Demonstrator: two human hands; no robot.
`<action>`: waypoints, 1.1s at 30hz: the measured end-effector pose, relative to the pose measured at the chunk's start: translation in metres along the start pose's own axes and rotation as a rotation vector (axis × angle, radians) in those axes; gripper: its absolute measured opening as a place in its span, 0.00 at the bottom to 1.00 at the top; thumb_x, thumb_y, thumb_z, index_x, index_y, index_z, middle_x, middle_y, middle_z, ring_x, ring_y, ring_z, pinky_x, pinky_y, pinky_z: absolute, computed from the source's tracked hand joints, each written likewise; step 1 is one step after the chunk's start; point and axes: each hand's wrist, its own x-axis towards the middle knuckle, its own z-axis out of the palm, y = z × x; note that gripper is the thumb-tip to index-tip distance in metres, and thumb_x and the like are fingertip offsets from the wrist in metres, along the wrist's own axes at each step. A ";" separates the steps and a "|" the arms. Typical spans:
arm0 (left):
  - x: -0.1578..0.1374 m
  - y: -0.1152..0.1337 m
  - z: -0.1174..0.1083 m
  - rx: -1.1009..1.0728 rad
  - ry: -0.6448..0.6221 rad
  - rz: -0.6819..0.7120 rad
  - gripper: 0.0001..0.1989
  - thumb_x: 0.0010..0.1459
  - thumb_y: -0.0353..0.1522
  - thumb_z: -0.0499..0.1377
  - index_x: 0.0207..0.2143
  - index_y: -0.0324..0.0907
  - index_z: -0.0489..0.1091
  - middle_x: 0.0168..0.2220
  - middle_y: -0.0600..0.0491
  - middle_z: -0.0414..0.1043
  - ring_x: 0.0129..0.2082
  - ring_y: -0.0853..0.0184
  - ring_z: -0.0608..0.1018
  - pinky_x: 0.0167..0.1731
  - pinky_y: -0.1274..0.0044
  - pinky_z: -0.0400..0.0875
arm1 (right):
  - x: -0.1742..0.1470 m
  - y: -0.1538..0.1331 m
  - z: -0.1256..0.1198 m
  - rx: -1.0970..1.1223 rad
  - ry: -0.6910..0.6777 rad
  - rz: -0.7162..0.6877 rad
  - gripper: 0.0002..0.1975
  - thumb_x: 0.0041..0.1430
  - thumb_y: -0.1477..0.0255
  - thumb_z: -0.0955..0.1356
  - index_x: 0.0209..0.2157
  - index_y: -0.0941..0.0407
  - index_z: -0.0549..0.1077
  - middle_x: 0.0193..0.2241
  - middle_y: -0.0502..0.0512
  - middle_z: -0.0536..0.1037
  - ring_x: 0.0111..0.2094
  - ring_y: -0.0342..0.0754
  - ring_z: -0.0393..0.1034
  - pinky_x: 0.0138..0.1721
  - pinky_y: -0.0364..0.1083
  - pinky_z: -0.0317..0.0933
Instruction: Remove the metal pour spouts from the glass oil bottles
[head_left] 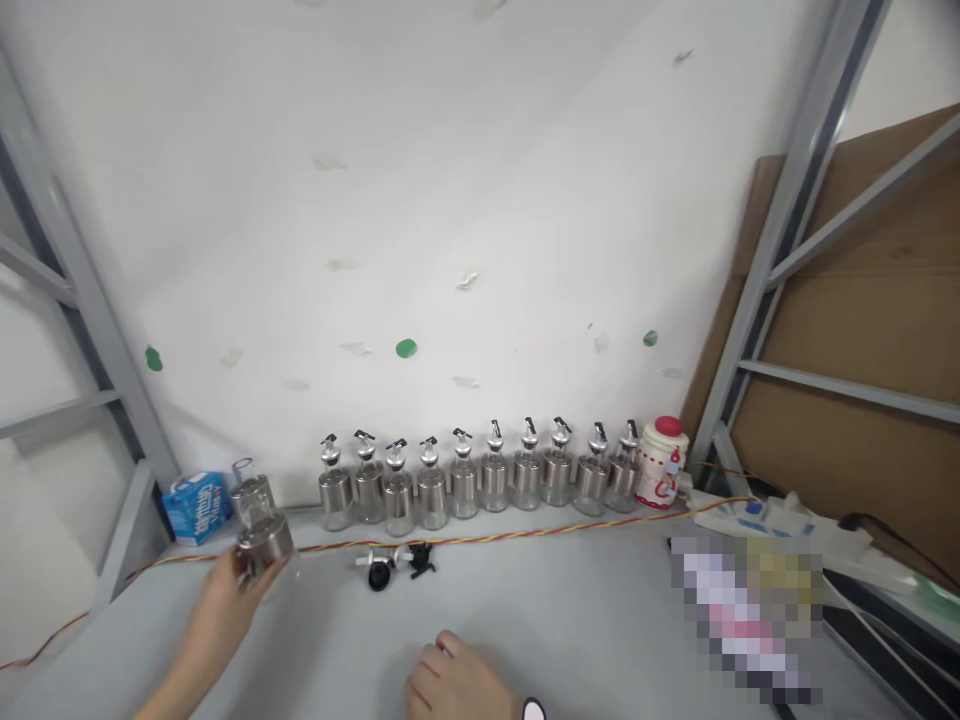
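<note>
My left hand (pixel 236 590) is closed around an oil bottle (pixel 270 538) of clear glass with a steel band and no spout on its neck. Just behind it stands another spoutless oil bottle (pixel 244 492), partly covered by the held one. On the table between my hands lie loose pourer spouts (pixel 379 572) with black and silver parts. My right hand (pixel 457 680) rests on the grey table (pixel 337 640) near the front edge of view, fingers curled, with nothing visible in them. Along the wall stands a row of several oil bottles (pixel 465 485) fitted with spouts.
A blue carton (pixel 196 508) sits at the back left. At the row's right end is a cream jar with a red lid (pixel 663 465). A twisted red-yellow wire (pixel 525 535) crosses the table. Power strips (pixel 780 525) and a blurred-out item (pixel 742 620) lie at right.
</note>
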 end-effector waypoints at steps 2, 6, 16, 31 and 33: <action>-0.021 -0.002 0.001 -0.067 -0.088 -0.037 0.26 0.37 0.48 0.58 0.36 0.41 0.61 0.33 0.48 0.72 0.36 0.55 0.75 0.34 0.69 0.70 | 0.001 -0.001 -0.003 -0.003 -0.005 -0.014 0.12 0.54 0.74 0.62 0.18 0.58 0.65 0.14 0.48 0.67 0.19 0.41 0.57 0.21 0.44 0.45; -0.053 0.006 0.012 -0.139 -0.130 -0.082 0.29 0.35 0.46 0.60 0.39 0.41 0.60 0.36 0.47 0.72 0.38 0.53 0.75 0.36 0.68 0.70 | 0.003 -0.001 -0.010 -0.025 0.023 -0.028 0.11 0.53 0.73 0.63 0.19 0.58 0.65 0.14 0.48 0.67 0.19 0.42 0.57 0.20 0.44 0.45; -0.069 0.047 0.046 -0.044 0.059 0.170 0.41 0.43 0.44 0.57 0.55 0.35 0.44 0.53 0.38 0.56 0.53 0.51 0.61 0.48 0.61 0.60 | -0.002 -0.001 -0.011 0.021 -0.027 0.008 0.09 0.54 0.73 0.62 0.21 0.58 0.65 0.17 0.48 0.68 0.22 0.42 0.59 0.22 0.44 0.49; -0.096 0.102 0.109 0.613 -0.132 0.624 0.27 0.47 0.15 0.46 0.50 0.37 0.59 0.50 0.42 0.62 0.51 0.59 0.65 0.45 0.69 0.65 | 0.040 0.075 0.010 0.471 -0.042 0.763 0.12 0.50 0.78 0.63 0.38 0.57 0.70 0.36 0.56 0.69 0.41 0.50 0.62 0.42 0.46 0.56; -0.089 0.109 0.113 0.654 -0.160 0.618 0.23 0.48 0.16 0.47 0.47 0.35 0.63 0.46 0.41 0.66 0.47 0.57 0.68 0.43 0.67 0.65 | 0.043 0.074 0.017 0.517 -0.020 0.779 0.11 0.48 0.79 0.64 0.35 0.56 0.72 0.34 0.55 0.69 0.39 0.50 0.63 0.42 0.46 0.57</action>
